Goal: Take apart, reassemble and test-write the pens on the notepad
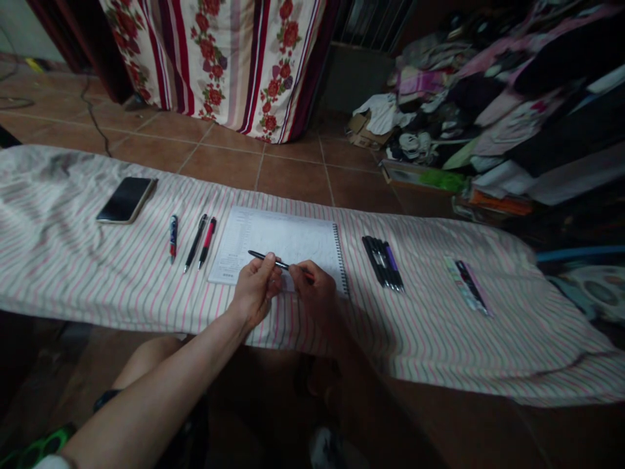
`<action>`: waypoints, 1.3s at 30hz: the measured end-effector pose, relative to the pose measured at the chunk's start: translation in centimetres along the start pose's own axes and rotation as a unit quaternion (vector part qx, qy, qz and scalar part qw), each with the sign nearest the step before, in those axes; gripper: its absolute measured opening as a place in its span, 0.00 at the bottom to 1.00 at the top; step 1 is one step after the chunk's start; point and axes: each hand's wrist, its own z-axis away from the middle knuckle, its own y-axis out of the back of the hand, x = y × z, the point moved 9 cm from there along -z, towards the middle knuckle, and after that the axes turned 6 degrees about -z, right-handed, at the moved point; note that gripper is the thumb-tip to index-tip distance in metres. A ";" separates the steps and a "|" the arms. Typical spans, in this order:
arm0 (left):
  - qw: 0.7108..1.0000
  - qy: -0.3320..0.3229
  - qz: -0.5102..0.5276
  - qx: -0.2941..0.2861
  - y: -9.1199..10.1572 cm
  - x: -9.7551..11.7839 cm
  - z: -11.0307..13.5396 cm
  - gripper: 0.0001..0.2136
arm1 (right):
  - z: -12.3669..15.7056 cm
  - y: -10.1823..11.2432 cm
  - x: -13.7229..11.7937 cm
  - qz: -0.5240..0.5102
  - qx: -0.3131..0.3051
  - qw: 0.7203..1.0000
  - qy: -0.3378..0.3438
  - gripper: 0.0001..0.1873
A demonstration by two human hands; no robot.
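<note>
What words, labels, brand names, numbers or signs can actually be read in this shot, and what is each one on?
Spiral notebook page: small printed lines at its left, too small to read.
Black pen between the left hand and right hand: no lettering legible.
Three pens: too small to read.
Bundled pens: too blurred to read.
Packet: printing too blurred to read.

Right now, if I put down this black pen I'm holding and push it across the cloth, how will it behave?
The pen looks slim, round and stiff, so it will probably roll when pushed, though the rumpled striped cloth may slow it. It's likely light for its length and shouldn't flex much.
</note>
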 end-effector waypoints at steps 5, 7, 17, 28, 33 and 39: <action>0.999 -0.030 -0.007 0.017 0.4 0.1 0.3 0.18 | 0.4 -0.2 -0.8 0.026 0.001 1.000 0.017 0.18; 0.999 -0.045 -0.011 0.020 0.4 0.4 0.5 0.18 | 0.5 -0.5 -0.9 0.019 -0.005 1.000 0.008 0.17; 0.992 -0.103 -0.069 -0.006 -0.3 1.3 1.1 0.16 | 1.1 -1.4 0.3 -0.201 -0.027 0.973 -0.112 0.26; 0.983 -0.120 -0.133 -0.036 -0.6 1.4 1.4 0.17 | 2.2 -3.6 2.4 -0.424 -0.127 0.851 -0.282 0.23; 0.987 -0.113 -0.108 -0.020 -0.1 1.1 0.9 0.17 | 1.7 -2.8 2.5 -0.393 -0.077 0.878 -0.261 0.20; 0.991 -0.108 -0.076 -0.015 0.3 1.2 0.5 0.17 | 1.3 -2.3 1.6 -0.328 -0.065 0.916 -0.223 0.13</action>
